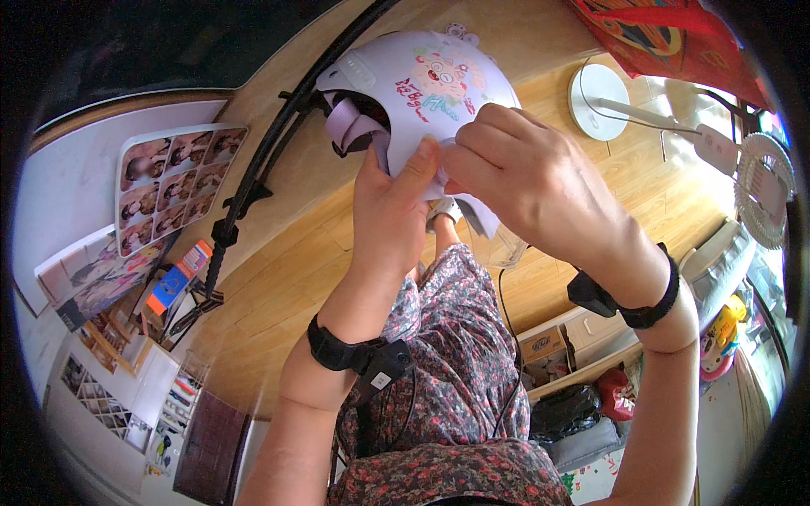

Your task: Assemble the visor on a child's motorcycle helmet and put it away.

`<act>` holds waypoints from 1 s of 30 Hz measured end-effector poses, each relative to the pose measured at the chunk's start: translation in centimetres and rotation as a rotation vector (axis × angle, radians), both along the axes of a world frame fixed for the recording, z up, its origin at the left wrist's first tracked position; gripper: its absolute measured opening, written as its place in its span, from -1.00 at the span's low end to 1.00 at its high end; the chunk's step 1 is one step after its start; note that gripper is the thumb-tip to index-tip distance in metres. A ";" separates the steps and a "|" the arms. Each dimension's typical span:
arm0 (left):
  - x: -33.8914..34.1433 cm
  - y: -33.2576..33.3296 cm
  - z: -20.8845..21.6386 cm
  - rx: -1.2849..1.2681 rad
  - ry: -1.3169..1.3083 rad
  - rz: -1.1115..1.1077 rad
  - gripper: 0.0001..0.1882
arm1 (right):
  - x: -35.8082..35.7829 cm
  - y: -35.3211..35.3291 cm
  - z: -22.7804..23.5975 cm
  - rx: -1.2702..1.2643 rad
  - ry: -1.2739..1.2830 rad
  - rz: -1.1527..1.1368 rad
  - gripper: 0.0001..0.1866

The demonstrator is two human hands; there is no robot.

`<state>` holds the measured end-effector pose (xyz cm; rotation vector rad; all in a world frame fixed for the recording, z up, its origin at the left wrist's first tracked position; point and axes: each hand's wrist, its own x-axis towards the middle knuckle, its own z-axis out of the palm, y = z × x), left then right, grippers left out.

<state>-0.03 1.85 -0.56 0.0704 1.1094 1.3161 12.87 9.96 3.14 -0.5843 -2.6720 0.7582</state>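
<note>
Lavender and smooth, the helmet (405, 80) is up off the floor (295, 282), out in front of the body, borne by the hands alone. Left hand (390, 211) has its grip closed on the lower edge, thumb outside, the other fingers partly hidden. Right hand (531, 181) is curled tight just beside that thumb, pinching at the same edge, though its grip hides exactly what part lies between the fingertips. The shell looks stiff, fairly light and a little slippery on its curve, so the rim seems the surer hold; the strap (353, 126) at the opening looks soft and likely to fold. The small ornament (460, 34) on top looks fragile, a poor place to grasp. Further out, black bands (337, 347) circle both wrists, a fan (715, 146) stands right, and a photo sheet (179, 184) shows left.
</note>
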 end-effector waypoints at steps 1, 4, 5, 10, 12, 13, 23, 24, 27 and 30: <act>0.0 0.0 0.0 0.000 -0.001 -0.001 -0.62 | -0.1 -0.1 -0.4 0.018 0.002 -0.016 -0.83; -0.2 -0.1 0.1 -0.027 0.068 -0.044 -0.63 | -0.4 -0.6 -0.8 0.045 -0.049 -0.061 -0.83; -0.2 0.0 0.0 -0.023 0.046 -0.022 -0.64 | -0.5 -0.7 -0.8 0.054 -0.105 -0.092 -0.83; -0.2 0.0 -0.1 -0.067 -0.039 -0.024 -0.65 | 0.6 -0.3 -1.0 -0.043 0.002 -0.109 -0.85; -0.1 0.0 0.0 -0.051 -0.008 -0.003 -0.66 | 0.6 0.0 -1.3 -0.007 0.118 -0.124 -0.84; -0.1 0.0 0.0 -0.051 -0.008 -0.004 -0.66 | 0.6 0.1 -1.6 -0.006 0.185 -0.082 -0.83; -0.2 0.0 0.0 -0.043 -0.050 0.004 -0.63 | 1.3 -0.5 -0.5 -0.087 -0.021 -0.061 -0.67; -0.2 0.0 0.0 -0.056 -0.052 0.002 -0.62 | 1.2 -0.6 -1.0 -0.088 -0.021 -0.064 -0.67; 0.1 0.1 -0.2 -0.038 -0.021 0.024 -0.63 | 0.9 -1.2 -2.3 -0.113 0.298 -0.201 -0.66; -0.2 0.0 -0.2 -0.061 -0.008 0.010 -0.64 | 1.0 -1.9 -2.0 -0.100 0.208 -0.216 -0.67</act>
